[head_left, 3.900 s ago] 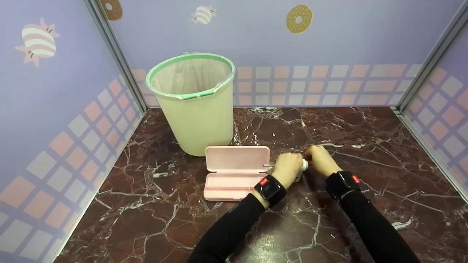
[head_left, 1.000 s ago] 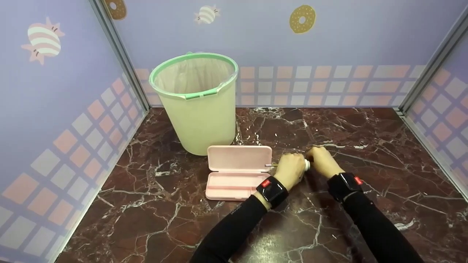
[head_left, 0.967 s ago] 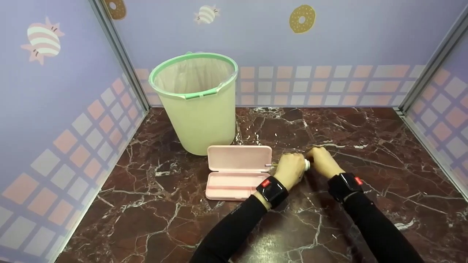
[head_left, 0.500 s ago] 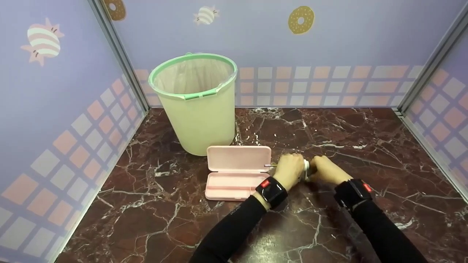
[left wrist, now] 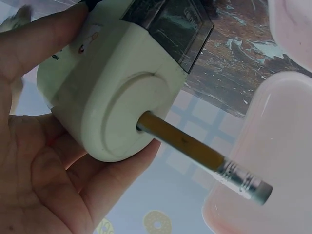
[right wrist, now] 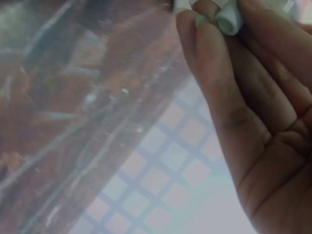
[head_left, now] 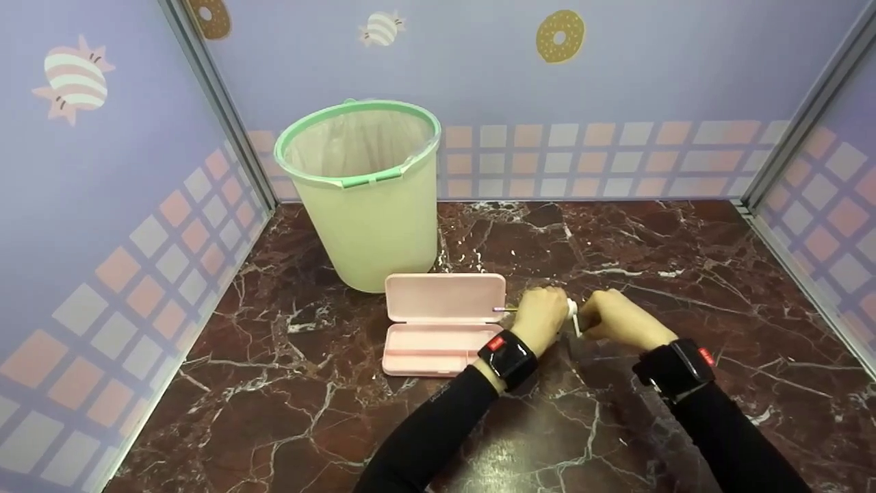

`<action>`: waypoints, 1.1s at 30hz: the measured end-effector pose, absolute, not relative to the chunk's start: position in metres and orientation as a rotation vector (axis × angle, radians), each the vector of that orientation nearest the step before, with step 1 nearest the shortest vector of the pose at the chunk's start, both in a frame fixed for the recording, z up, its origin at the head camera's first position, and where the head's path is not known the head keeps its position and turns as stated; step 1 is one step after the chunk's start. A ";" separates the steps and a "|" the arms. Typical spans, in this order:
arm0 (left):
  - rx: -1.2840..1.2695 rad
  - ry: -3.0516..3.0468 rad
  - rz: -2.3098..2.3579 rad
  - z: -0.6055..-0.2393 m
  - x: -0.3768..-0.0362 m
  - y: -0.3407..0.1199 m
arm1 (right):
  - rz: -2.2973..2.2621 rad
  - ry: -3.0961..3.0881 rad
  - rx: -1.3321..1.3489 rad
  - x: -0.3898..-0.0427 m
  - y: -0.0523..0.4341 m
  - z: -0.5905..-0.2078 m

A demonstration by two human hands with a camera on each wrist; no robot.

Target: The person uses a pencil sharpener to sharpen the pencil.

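Note:
My left hand (head_left: 540, 315) grips a white crank pencil sharpener (left wrist: 105, 83), thumb on one side and fingers underneath, as the left wrist view shows. A yellow pencil (left wrist: 187, 146) sticks out of the sharpener's hole, its metal ferrule and eraser end pointing outward. On the sharpener's other side, the white crank handle (head_left: 575, 323) slants downward in the head view. My right hand (head_left: 621, 320) is at that crank, pinching its small white knob (right wrist: 228, 22) between thumb and fingers. Most of the sharpener is hidden behind my left hand in the head view.
An opened pink pencil case (head_left: 428, 352) lies left of my left hand, with its lid (head_left: 445, 296) folded back. Behind it stands a pale green lined trash bin (head_left: 376, 233). Patterned walls enclose the marble-look table (head_left: 287, 397) at the back and sides.
My right hand has come down and to the right, and its wrist has swung outward. The crank arm now shows pointing downward. My left hand keeps its grip on the sharpener.

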State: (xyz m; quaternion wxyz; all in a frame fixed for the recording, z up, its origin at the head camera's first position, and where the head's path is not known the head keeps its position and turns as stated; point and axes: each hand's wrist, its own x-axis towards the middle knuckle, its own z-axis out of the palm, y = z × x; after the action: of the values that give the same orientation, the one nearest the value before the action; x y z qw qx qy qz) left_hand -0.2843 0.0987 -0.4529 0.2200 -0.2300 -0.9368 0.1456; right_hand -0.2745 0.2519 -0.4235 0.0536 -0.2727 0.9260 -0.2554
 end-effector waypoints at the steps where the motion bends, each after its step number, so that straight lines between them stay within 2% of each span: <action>1: -0.634 -2.593 0.391 -0.453 -0.285 0.098 | -0.774 2.819 -0.838 -0.274 0.252 -0.420; 16: -0.647 -2.620 0.339 -0.453 -0.287 0.091 | -0.721 3.189 -0.845 -0.287 0.245 -0.403; 33: -0.666 -2.525 0.374 -0.453 -0.284 0.096 | -0.761 3.314 -0.704 -0.323 0.243 -0.438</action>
State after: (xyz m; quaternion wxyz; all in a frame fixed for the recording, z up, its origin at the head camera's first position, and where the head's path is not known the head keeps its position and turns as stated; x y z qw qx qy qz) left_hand -0.2845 0.0961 -0.4530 0.2489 -0.2444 -0.9270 0.1375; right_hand -0.3229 0.2432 -0.4384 -0.1649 -0.1999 0.9413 -0.2163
